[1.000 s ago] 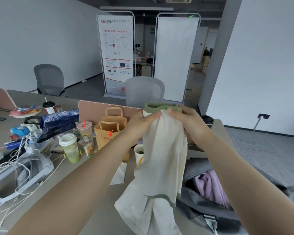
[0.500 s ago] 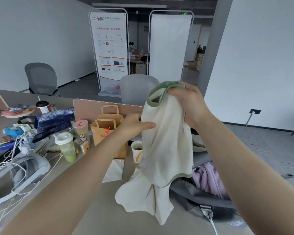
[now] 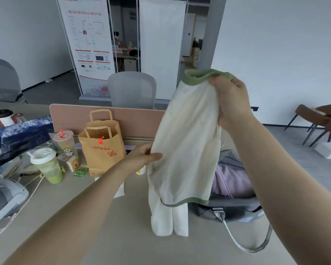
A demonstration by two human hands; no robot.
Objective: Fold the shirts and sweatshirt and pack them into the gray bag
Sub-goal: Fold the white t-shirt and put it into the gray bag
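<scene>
The right hand [image 3: 230,100] gripped the cream shirt [image 3: 187,150] by its green collar, up high, fingers curled round the fabric. The left hand [image 3: 143,155] pinched the shirt's left edge lower down, about mid-body, thumb and fingers closed on the cloth. A second before, both hands had been bunched together at the collar; since then the left one had slid down the side seam while the right lifted, so the shirt hung longer and straighter, its lower part touching the desk [image 3: 122,236]. The sleeve with the green trim draped over the front, bottom hem doubled near the desk. I'd judge this as shaking out and finding the edges before the first fold, so folding proper had not yet begun. The gray bag [image 3: 235,209] sat open on the desk just behind and right of the shirt, a lilac garment [image 3: 231,182] already inside, strap looping toward the near edge. A brown paper bag [image 3: 101,148] and drink cups [image 3: 46,165] stood to the left, well clear. Still unpacked: this shirt at least.
</scene>
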